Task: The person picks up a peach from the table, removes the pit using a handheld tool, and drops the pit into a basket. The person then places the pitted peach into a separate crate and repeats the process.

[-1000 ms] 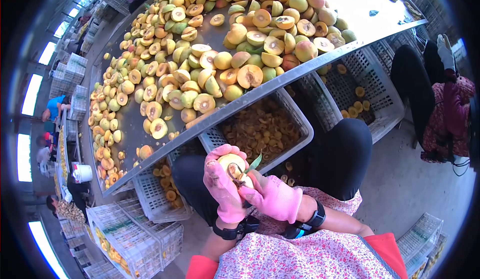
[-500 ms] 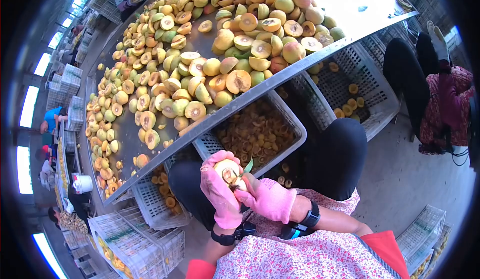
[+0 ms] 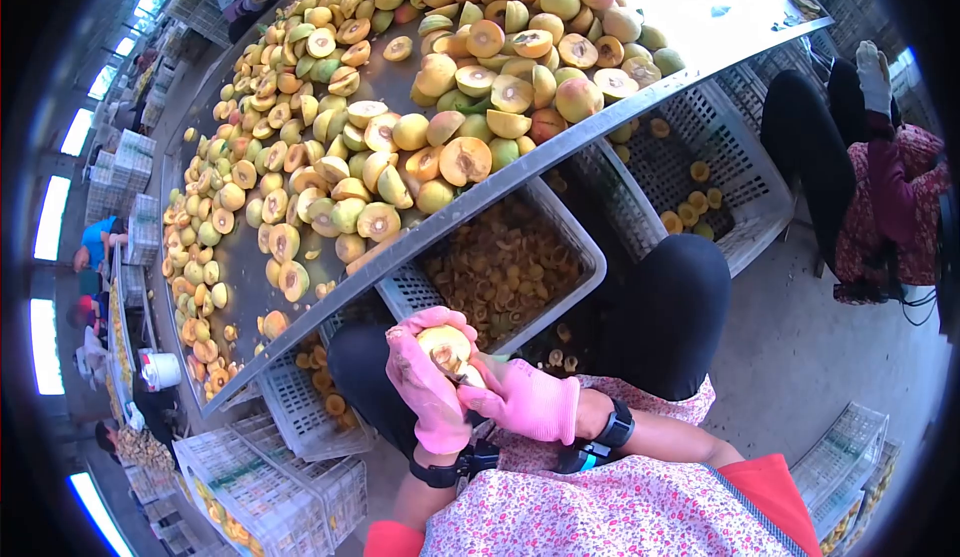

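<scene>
My left hand, in a pink glove, is wrapped round a halved peach with its cut face up and its brown centre showing. My right hand, gloved the same, is closed against the lower right edge of that fruit. A small pale shape shows at its fingertips, but what it holds is mostly hidden. Both hands are above my lap, in front of a crate of scraps. Beyond them, halved and whole peaches are heaped on a metal table.
The table's raised metal edge runs diagonally ahead of me. Under it stand a crate with a few peach halves and another crate on the left. Stacked crates are at lower left. A co-worker sits at right, and others are further off.
The green leaf seen beside the fruit is out of sight now. My hands have shifted slightly left, still together at the peach half. The view has moved a little.
</scene>
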`<state>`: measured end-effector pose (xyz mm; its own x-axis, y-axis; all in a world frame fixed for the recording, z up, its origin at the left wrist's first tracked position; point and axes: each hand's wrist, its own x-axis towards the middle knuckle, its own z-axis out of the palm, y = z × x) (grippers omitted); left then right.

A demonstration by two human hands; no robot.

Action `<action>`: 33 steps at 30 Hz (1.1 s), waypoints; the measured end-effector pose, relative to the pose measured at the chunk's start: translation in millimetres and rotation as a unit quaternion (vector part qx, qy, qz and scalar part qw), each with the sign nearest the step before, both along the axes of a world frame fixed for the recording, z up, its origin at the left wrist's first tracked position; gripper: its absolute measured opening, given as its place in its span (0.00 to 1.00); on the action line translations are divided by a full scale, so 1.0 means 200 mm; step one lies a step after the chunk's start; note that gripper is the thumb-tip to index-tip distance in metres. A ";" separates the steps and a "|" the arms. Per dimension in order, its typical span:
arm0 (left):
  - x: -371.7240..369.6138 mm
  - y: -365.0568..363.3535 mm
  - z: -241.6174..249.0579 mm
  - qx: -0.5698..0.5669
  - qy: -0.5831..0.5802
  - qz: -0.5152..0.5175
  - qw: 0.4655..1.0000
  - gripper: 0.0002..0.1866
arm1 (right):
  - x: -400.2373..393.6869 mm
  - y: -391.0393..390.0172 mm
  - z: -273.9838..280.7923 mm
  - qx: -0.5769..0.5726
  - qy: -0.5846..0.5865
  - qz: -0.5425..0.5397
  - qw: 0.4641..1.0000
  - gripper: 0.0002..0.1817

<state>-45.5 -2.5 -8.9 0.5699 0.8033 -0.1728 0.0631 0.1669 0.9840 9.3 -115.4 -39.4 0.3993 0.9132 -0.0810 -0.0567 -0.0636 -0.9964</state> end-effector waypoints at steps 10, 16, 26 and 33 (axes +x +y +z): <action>0.04 0.00 0.05 -0.079 -0.073 -0.139 0.984 0.37 | 0.10 -0.12 -0.05 0.086 0.634 0.226 0.735 0.20; 0.12 -0.01 0.07 -0.309 -0.105 -0.030 0.945 0.37 | 0.13 -0.13 -0.01 0.062 0.580 0.187 0.790 0.24; -0.30 0.35 0.10 0.205 -0.095 0.125 0.966 0.35 | 0.15 -0.11 -0.41 -0.395 -0.229 0.069 0.887 0.25; -0.68 0.96 0.16 0.375 0.295 0.134 0.869 0.21 | 0.15 -0.06 -0.32 -0.321 -0.213 0.023 0.923 0.28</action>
<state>-180.6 190.2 24.1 0.3350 0.9061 0.2585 0.6509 -0.4209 0.6318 39.9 -128.0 -104.2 0.4822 0.7483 -0.4555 0.3483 -0.6408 -0.6841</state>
